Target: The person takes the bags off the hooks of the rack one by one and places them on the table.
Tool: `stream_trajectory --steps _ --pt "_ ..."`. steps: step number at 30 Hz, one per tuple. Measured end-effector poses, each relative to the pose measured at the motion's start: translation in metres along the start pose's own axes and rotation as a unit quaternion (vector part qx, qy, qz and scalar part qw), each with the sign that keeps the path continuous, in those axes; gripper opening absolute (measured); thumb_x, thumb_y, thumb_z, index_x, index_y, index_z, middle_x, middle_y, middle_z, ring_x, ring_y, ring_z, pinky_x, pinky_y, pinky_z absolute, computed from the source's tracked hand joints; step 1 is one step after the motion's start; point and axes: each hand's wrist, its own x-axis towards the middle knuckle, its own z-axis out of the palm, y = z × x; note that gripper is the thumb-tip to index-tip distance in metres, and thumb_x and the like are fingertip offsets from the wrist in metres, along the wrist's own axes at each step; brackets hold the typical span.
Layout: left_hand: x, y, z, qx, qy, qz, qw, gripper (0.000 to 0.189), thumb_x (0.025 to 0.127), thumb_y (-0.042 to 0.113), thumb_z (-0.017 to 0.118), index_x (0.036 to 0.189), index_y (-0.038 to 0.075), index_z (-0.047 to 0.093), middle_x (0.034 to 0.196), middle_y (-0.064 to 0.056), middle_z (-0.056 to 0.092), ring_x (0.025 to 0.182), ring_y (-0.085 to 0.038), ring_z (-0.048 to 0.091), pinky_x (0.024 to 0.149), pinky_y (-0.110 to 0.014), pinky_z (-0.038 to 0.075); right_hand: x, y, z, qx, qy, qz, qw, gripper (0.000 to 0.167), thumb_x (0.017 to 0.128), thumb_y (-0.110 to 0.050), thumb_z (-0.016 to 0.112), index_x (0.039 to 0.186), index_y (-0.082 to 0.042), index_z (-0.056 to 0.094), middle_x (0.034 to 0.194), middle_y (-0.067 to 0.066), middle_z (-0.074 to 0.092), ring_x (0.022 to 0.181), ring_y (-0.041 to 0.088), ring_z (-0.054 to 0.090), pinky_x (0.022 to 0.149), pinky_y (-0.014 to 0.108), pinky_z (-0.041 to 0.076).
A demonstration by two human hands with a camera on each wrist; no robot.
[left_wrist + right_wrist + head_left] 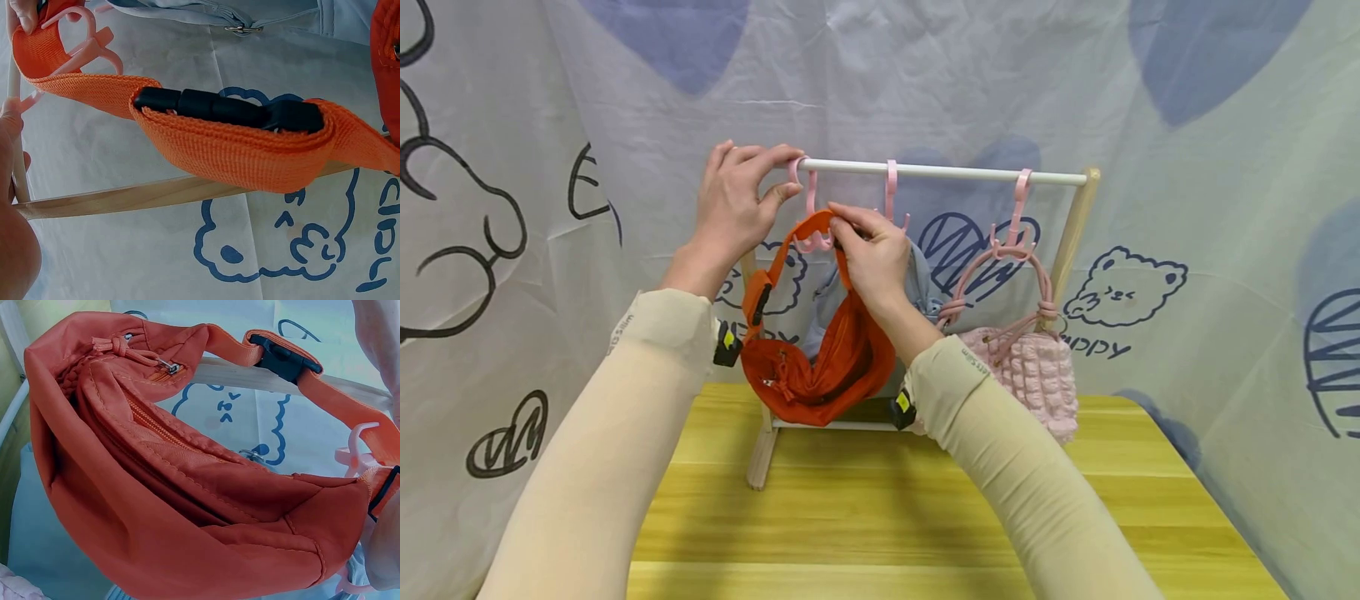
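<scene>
An orange waist bag (187,487) hangs by its webbing strap (231,150) from the leftmost pink hook (812,196). A black buckle (231,109) sits on the strap. My right hand (880,254) pinches the strap between thumb and fingers, close beside the hook's lower prongs. Up at the left end of the white rail (955,171), my left hand (737,187) pinches the top of that same hook, thumb below and fingers above. In the right wrist view the bag fills most of the picture, and only part of the right hand shows at the edge.
Behind the orange bag hangs a light blue bag (919,275), partly hidden, below the middle pink hook (891,187). A pink puffy handbag (1037,375) hangs from the right hook (1021,204). The wooden-legged rack (1075,233) stands on a wood-grain table (850,517) before a printed cloth.
</scene>
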Motion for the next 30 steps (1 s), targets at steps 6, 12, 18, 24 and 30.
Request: stream_trajectory --steps 6,12,18,24,30 --pt "-0.0002 0.0001 0.0000 0.002 -0.001 0.001 1.0000 0.045 0.096 0.028 0.072 0.139 0.016 0.066 0.133 -0.007 0.071 0.132 -0.033 0.054 0.128 -0.041 0.013 0.0027 -0.0010 0.0000 0.006 0.010 -0.033 0.9994 0.017 0.094 -0.006 0.076 0.110 -0.005 0.082 0.106 0.009 0.079 0.093 0.007 0.070 0.081 0.019 0.055" --pt "-0.0003 -0.0004 0.0003 0.002 -0.004 -0.002 1.0000 0.045 0.096 0.028 0.072 0.139 0.017 0.066 0.134 -0.007 0.071 0.133 -0.033 0.053 0.129 -0.039 0.011 0.0040 -0.0019 -0.0009 0.007 0.009 -0.040 0.9991 0.017 0.095 -0.007 0.076 0.111 -0.005 0.082 0.106 0.008 0.078 0.092 0.007 0.070 0.080 0.020 0.057" --pt "-0.0001 -0.0007 0.0001 0.003 -0.004 -0.002 1.0000 0.044 0.096 0.028 0.072 0.139 0.017 0.066 0.133 -0.006 0.071 0.133 -0.033 0.053 0.129 -0.039 0.011 0.0043 -0.0031 -0.0011 0.018 0.001 -0.032 0.9993 0.017 0.096 -0.007 0.075 0.112 -0.007 0.082 0.108 0.008 0.078 0.093 0.011 0.071 0.075 0.022 0.059" --pt "0.0002 -0.0004 -0.0003 0.003 -0.006 -0.003 1.0000 0.044 0.097 0.028 0.071 0.139 0.017 0.066 0.135 -0.006 0.070 0.133 -0.033 0.053 0.129 -0.039 0.011 0.0037 -0.0029 -0.0003 0.018 -0.006 -0.021 0.9996 0.020 0.096 -0.006 0.074 0.114 -0.006 0.081 0.111 0.009 0.077 0.098 0.014 0.072 0.079 0.024 0.060" --pt "-0.0005 -0.0002 -0.0001 0.006 -0.010 -0.007 0.9999 0.044 0.097 0.028 0.071 0.140 0.018 0.066 0.135 -0.006 0.070 0.134 -0.033 0.052 0.129 -0.038 0.010 0.0024 -0.0035 0.0018 0.014 -0.009 -0.015 0.9998 0.019 0.096 -0.007 0.074 0.114 -0.008 0.081 0.111 0.007 0.077 0.098 0.012 0.072 0.079 0.023 0.060"
